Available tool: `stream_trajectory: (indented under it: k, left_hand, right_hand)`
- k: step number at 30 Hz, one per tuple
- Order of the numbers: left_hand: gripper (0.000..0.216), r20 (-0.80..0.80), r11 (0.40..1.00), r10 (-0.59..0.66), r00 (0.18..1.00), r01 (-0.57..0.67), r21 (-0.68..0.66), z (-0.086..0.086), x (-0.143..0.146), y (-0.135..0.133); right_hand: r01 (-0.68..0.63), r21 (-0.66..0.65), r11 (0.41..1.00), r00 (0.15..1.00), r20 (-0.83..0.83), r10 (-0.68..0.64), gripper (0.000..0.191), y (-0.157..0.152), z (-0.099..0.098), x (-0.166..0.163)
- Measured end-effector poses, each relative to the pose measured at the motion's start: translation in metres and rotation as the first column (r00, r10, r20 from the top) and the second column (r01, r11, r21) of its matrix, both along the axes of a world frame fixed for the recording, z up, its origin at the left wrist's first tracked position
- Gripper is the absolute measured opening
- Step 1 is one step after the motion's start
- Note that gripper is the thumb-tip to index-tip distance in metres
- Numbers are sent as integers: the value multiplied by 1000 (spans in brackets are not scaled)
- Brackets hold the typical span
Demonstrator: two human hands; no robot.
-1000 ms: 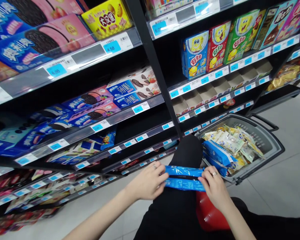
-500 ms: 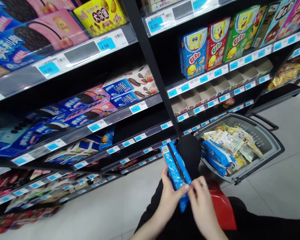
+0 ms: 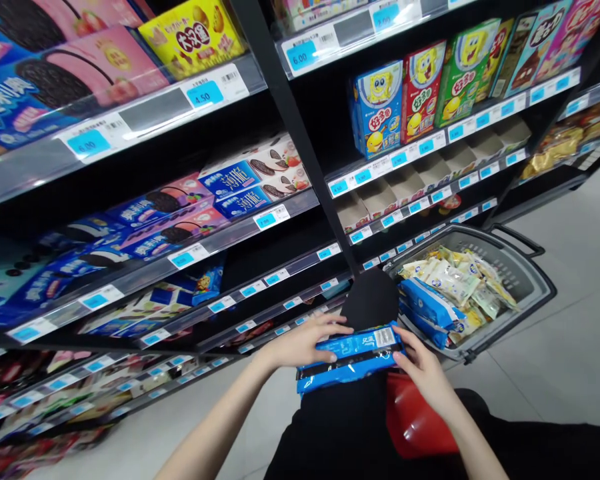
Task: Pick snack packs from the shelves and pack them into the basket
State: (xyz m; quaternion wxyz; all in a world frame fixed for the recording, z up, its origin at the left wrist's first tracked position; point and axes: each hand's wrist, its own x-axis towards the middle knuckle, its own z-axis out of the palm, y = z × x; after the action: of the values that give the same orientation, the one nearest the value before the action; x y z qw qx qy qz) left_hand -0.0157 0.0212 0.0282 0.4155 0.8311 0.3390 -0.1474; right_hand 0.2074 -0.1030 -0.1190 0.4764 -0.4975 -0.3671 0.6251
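Note:
A long blue snack packet [image 3: 350,368] with a black stripe and a white barcode label lies crosswise over my knee. My left hand [image 3: 311,340] grips its left part, thumb on the near face and fingers over the far edge. At the other end, my right hand [image 3: 420,360] pinches the packet's corner by the barcode. To the right stands a grey shopping basket [image 3: 536,293], holding blue packets [image 3: 427,307] and several small pale-yellow snack bags [image 3: 455,277].
Shelves ahead carry Oreo boxes [image 3: 253,175], a yellow snack box [image 3: 193,39] and cartoon-printed boxes [image 3: 377,110] above blue price tags. Open cardboard trays [image 3: 405,180] line a lower shelf. Something red and shiny [image 3: 417,417] lies by my leg. Tiled floor [image 3: 523,373] extends right.
The packet has turned from nearly upright to crosswise. My left hand has moved to its left part, and my right hand to the barcode end. The view has shifted slightly.

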Motion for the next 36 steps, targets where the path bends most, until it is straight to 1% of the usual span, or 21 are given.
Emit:
stream_trajectory:
  k: [2, 3, 5, 7, 9, 11, 14, 16, 18, 20, 23, 25, 27, 29, 31, 33, 36]
  left_hand:
    - [42, -28, 973, 18, 999, -11, 232, 0, 12, -10]
    - [39, -18, 950, 22, 1000, -16, 313, -1, 20, -19]
    - [34, 20, 916, -24, 1000, 14, 402, -4, 37, -38]
    - [31, 18, 855, -81, 997, 60, 515, -9, 51, -52]
    - [31, -16, 772, -174, 985, 147, 619, -13, 59, -55]
    - [32, -58, 668, -321, 945, 269, 693, -15, 62, -51]
    - [30, -144, 468, -530, 836, 430, 772, -12, 62, -40]
    - [31, -220, 358, -601, 769, 504, 786, -8, 63, -35]
    - [32, -274, 295, -624, 732, 545, 785, -3, 67, -34]
    - [32, -300, 274, -622, 723, 560, 781, 2, 71, -35]
    - [30, -314, 278, -617, 722, 573, 771, 5, 76, -37]
    - [27, -320, 277, -618, 718, 580, 766, 5, 77, -37]
    - [23, -303, 296, -613, 730, 568, 768, 1, 76, -35]
    - [20, -255, 343, -611, 750, 541, 768, -4, 74, -32]
    - [20, -203, 382, -629, 750, 526, 760, -11, 71, -29]
    - [19, -176, 394, -650, 739, 526, 753, -15, 69, -27]
    - [19, -199, 389, -644, 739, 540, 747, -12, 68, -26]
  right_hand:
    - [45, -16, 999, 999, -14, -46, 48, -4, 7, -6]
    - [69, -10, 998, 998, 9, -69, 46, -5, 12, -8]
    - [93, 19, 995, 994, 59, -94, 39, -8, 20, -9]
    - [108, 60, 992, 989, 93, -113, 32, -11, 24, -8]
    - [139, 91, 986, 983, 109, -149, 28, -14, 22, -9]
    - [185, 99, 978, 975, 105, -195, 28, -16, 18, -11]
    - [286, 92, 954, 951, 98, -295, 28, -18, 15, -17]
    - [334, 90, 938, 932, 116, -343, 24, -19, 16, -21]
    - [343, 92, 935, 927, 127, -353, 21, -18, 18, -24]
    - [330, 93, 939, 935, 105, -339, 23, -18, 21, -25]
    - [300, 91, 949, 950, 55, -306, 29, -18, 26, -24]
    - [304, 75, 950, 951, 29, -307, 31, -18, 29, -24]
    - [325, 32, 945, 946, -5, -325, 31, -18, 32, -24]
    - [327, -37, 944, 943, -49, -328, 31, -17, 32, -26]
    - [296, -104, 949, 949, -84, -305, 31, -16, 31, -27]
    - [267, -136, 954, 955, -98, -281, 32, -14, 29, -29]
    - [312, -124, 942, 938, -116, -326, 32, -14, 28, -32]
